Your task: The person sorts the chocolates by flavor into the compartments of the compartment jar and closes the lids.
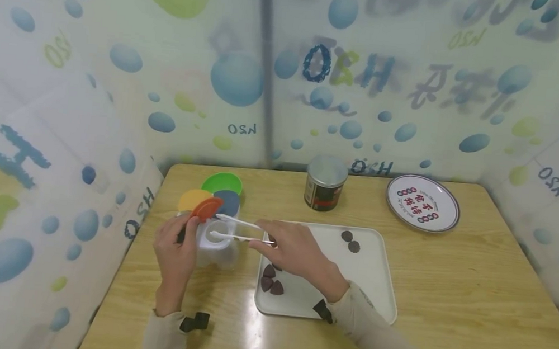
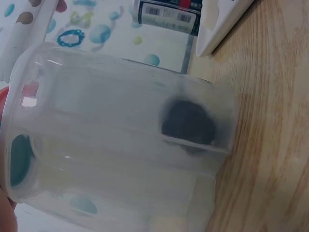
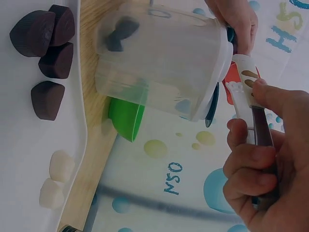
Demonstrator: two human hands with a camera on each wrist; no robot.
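Observation:
A translucent storage box (image 1: pixel 217 255) with several compartments stands at the table's left, a dark piece (image 2: pixel 188 123) visible low inside. My left hand (image 1: pixel 177 246) pinches its raised orange lid (image 1: pixel 206 209) between thumb and fingers. My right hand (image 1: pixel 295 247) grips white tongs (image 1: pixel 238 238), their spread tips over the uncovered compartment; I see nothing between them. Below that hand, a white tray (image 1: pixel 365 284) carries dark wedge-shaped pieces (image 1: pixel 267 284), two dark round pieces (image 1: pixel 354 247) and, in the right wrist view, pale pieces (image 3: pixel 62 166).
The box's green lid (image 1: pixel 222 182), yellow lid (image 1: pixel 191 200) and blue-grey lid (image 1: pixel 227 203) fan out behind it. A metal can (image 1: pixel 326 184) stands behind the tray. Farther right lies a white plate (image 1: pixel 423 203) with red lettering. Patterned walls (image 1: pixel 238 78) border the table.

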